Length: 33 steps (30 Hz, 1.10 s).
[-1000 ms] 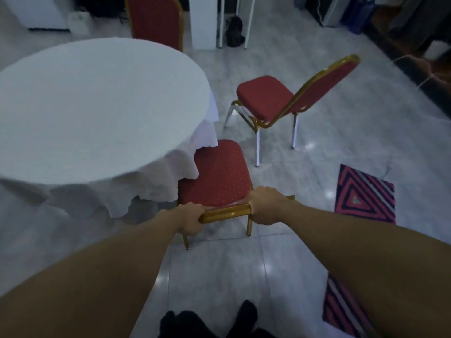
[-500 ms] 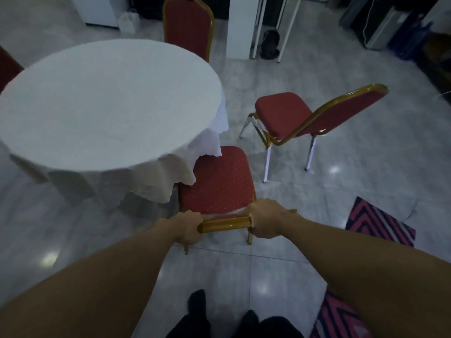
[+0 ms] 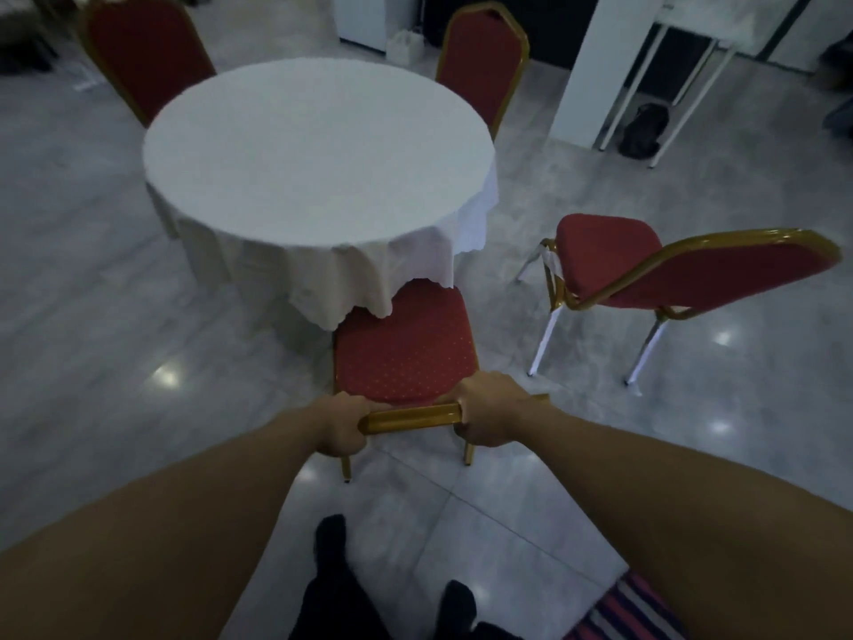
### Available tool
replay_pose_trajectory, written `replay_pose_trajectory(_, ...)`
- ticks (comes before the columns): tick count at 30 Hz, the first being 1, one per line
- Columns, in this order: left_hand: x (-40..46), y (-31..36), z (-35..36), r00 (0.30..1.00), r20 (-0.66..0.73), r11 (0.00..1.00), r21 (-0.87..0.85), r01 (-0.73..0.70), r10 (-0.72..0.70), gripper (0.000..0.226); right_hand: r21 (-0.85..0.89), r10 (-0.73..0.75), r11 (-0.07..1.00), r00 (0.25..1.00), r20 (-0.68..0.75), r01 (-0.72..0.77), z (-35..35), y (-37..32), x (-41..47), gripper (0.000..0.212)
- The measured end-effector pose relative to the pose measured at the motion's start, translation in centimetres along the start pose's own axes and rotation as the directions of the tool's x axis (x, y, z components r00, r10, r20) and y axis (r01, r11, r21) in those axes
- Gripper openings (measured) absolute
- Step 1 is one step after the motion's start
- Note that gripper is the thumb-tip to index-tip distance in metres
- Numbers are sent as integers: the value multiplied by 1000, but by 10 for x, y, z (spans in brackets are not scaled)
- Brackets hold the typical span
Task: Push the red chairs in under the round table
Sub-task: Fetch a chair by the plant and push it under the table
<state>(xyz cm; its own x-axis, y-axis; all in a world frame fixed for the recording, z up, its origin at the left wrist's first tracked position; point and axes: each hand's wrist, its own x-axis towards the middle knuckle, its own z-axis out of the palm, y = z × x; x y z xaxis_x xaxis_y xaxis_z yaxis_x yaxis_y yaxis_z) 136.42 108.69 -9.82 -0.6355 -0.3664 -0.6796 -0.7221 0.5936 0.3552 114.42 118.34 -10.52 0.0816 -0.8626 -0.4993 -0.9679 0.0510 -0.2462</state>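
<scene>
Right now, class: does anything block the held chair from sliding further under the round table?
Nothing solid shows. Only the tablecloth hem drapes over the chair seat's front edge; both hands grip its gold top rail.

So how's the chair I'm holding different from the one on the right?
The held chair faces the table, its seat front just under the cloth; the right chair stands clear of it, angled away. The held chair has gold legs, the right chair silvery ones. Both hands grip only the held chair. Both are red with gold frames.
</scene>
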Motion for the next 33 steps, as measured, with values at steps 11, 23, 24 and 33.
replay_pose_trajectory(11, -30, 2, 47, 995, -39, 981, -179, 78, -87, 65, -50, -157, 986, 988, 9, 158, 16, -10, -7, 23)
replay_pose_trajectory(23, 7, -40, -13, 996, -56, 982, -176, 63, -74, 66, -40, -134, 990, 991, 0, 133, -25, -4, 65, 11)
replay_pose_trajectory(24, 12, -46, -22, 996, -58, 982, -176, 62, -73, 64, -38, -127, 991, 992, 3, 127, -31, -4, 75, 11)
replay_pose_trajectory(33, 43, -103, -89, 995, -78, 988, -144, 48, -60, 63, -40, -102, 994, 995, 3, 102, -77, -20, 150, 23)
